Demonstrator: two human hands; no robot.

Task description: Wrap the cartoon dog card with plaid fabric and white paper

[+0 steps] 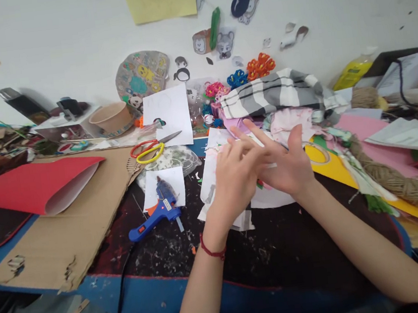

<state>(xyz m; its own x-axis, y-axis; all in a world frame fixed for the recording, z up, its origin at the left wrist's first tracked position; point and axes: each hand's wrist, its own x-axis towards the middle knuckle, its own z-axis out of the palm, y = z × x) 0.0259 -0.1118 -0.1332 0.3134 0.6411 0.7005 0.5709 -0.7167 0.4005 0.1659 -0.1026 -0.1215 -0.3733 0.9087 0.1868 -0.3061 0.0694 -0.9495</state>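
Observation:
My left hand (238, 173), with a dark red string bracelet (213, 250) at its wrist, reaches across to my right hand. Its fingers are bent together against the right palm; whatever is between the fingertips, if anything, is too small or hidden to name. My right hand (288, 164) is raised with the palm turned inward, thumb and fingers spread, holding nothing. Beneath both hands lie white paper pieces (271, 198), partly covered. Left of them a blue hot glue gun (157, 217) rests with its nozzle on a small white paper (177, 180).
Scissors (152, 148) with red and yellow handles lie behind the glue gun. Cardboard (61, 225) and a red paper folder (37, 185) are at left. Checked cloth (277, 92), jute twine (398, 179) and yellow sheet (324, 162) crowd the right. A black cord (122, 289) hangs over the front edge.

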